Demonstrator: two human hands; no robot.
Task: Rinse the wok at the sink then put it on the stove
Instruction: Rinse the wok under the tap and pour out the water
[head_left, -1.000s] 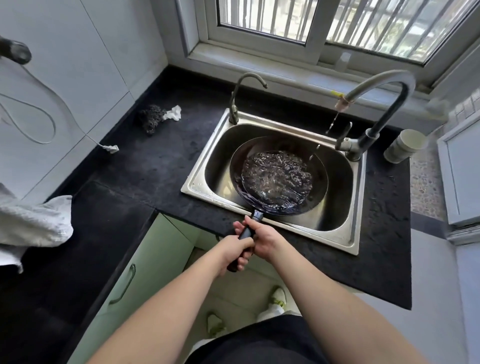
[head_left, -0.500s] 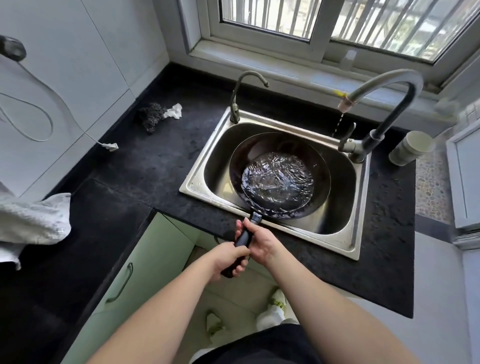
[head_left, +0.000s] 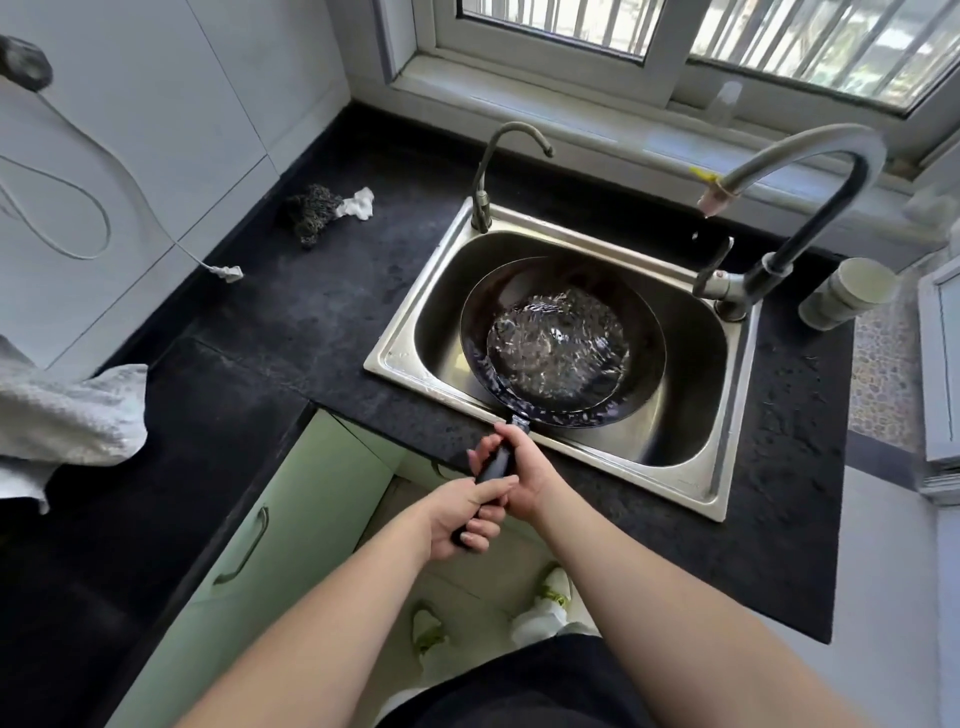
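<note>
At the counter edge, the black handle (head_left: 496, 462) is gripped by both hands: the right hand (head_left: 524, 475) is wrapped round it close to the pan, the left hand (head_left: 462, 514) is curled round its free end. The wok (head_left: 561, 340) is held low in the steel sink (head_left: 722, 467), part full of rippling water (head_left: 558, 345). The large faucet (head_left: 810, 202) arches over the sink's far right corner; only a drip is seen under its spout. A smaller tap (head_left: 491, 171) stands at the far left corner. A cup (head_left: 847, 293) sits right of the faucet, a scrubber (head_left: 311, 210) and a towel (head_left: 67, 415) lie on the dark counter (head_left: 270, 332).

Risk, as judged: water could be slopped over the sink's near rim if the wok is swirled or tipped too fast; a wet handle could slip during the lift toward the stove, which is not in view.

Compared with a second ago, the faucet's stream is reduced to a drip, and the wok is shifted slightly right.
</note>
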